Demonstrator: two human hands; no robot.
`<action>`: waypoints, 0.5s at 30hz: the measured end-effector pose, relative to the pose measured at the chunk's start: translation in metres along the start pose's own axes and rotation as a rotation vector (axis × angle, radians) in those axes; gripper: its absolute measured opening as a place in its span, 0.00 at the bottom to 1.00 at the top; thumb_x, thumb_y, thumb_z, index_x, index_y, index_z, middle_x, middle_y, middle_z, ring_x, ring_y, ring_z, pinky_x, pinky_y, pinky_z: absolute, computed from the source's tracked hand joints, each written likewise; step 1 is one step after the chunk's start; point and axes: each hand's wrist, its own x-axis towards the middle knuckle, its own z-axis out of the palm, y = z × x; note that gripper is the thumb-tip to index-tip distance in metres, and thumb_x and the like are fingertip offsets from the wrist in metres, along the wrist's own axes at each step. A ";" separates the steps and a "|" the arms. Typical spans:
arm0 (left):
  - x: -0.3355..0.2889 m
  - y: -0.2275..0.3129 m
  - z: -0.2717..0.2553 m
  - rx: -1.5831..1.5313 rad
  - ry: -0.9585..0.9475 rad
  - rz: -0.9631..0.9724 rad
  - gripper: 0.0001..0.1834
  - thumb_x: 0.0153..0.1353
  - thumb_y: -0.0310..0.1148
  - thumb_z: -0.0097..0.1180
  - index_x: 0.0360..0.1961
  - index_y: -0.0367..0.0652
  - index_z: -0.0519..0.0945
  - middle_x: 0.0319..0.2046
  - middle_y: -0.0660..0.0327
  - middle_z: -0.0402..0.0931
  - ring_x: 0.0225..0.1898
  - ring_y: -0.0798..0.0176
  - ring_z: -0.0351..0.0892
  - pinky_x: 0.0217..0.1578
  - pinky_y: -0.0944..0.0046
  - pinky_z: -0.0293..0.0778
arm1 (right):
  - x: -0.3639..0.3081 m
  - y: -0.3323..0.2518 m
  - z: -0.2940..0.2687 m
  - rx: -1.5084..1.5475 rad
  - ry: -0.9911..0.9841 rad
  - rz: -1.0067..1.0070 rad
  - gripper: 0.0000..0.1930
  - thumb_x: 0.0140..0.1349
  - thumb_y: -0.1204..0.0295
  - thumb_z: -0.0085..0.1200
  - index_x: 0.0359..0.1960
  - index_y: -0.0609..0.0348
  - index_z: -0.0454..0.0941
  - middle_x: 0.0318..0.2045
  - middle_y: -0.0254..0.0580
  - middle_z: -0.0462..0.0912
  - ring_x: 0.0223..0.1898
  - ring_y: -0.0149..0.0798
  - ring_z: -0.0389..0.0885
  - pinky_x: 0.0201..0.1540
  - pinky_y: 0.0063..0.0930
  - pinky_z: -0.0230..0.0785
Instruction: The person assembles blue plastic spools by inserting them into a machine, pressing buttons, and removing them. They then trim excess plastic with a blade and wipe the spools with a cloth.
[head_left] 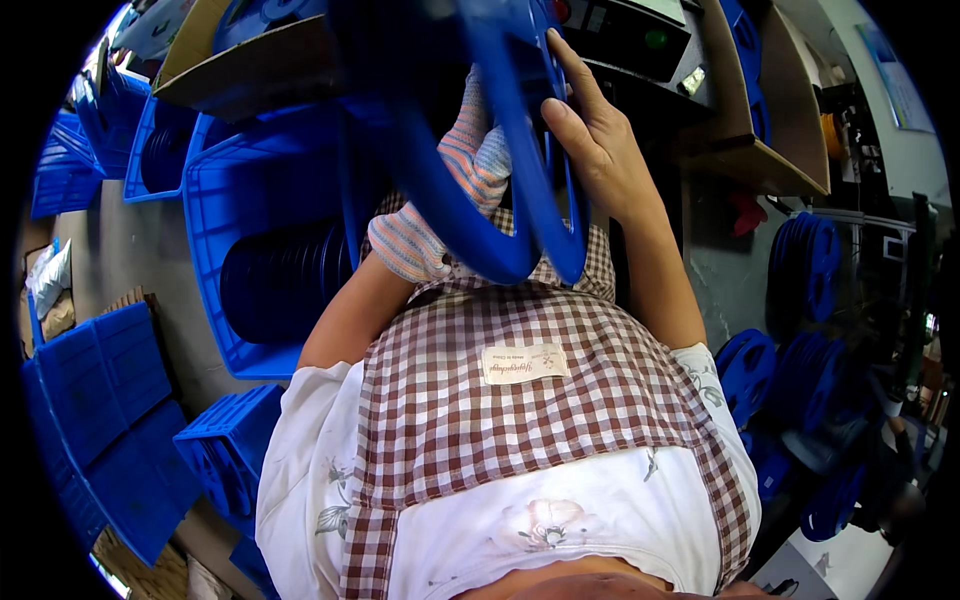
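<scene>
A large blue plastic reel (pixel 465 235) with two ring-like flanges is held upright in front of my apron, at the top middle; motion blurs its near edges. My left hand (pixel 480 165), in a striped knit glove, reaches in by the left flange, its fingers partly hidden by the reel. My bare right hand (pixel 598 140) presses against the outside of the right flange, thumb at the rim and fingers stretched up along it. The upper part of the reel runs out of the picture.
On the left stands a blue crate (pixel 197 230) with a row of dark discs (pixel 280 280). Cardboard boxes (pixel 790 120) with blue reels flank me. A black machine (pixel 635 35) with a green button sits ahead. Stacked blue reels (pixel 805 265) are at right, more blue crates (pixel 100 380) lower left.
</scene>
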 end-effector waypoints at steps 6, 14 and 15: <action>-0.007 0.025 -0.002 0.027 -0.155 0.115 0.40 0.60 0.30 0.58 0.70 0.45 0.50 0.62 0.55 0.64 0.61 0.61 0.66 0.60 0.64 0.65 | -0.001 -0.033 -0.031 -0.229 -0.016 -0.154 0.43 0.54 0.40 0.52 0.69 0.46 0.55 0.51 0.61 0.76 0.52 0.57 0.77 0.54 0.41 0.68; 0.083 0.004 -0.076 -0.183 -0.295 0.067 0.29 0.59 0.29 0.60 0.62 0.42 0.66 0.54 0.56 0.72 0.58 0.62 0.71 0.58 0.59 0.68 | 0.014 -0.048 -0.117 -0.513 -0.085 -0.193 0.40 0.51 0.38 0.48 0.67 0.28 0.57 0.50 0.61 0.77 0.51 0.60 0.76 0.55 0.46 0.67; 0.104 -0.006 -0.094 -0.204 -0.306 0.077 0.27 0.59 0.29 0.59 0.60 0.41 0.68 0.53 0.56 0.73 0.57 0.62 0.72 0.58 0.60 0.69 | 0.031 -0.050 -0.130 -0.576 -0.081 -0.219 0.40 0.51 0.36 0.47 0.67 0.27 0.57 0.50 0.61 0.76 0.51 0.60 0.76 0.55 0.46 0.68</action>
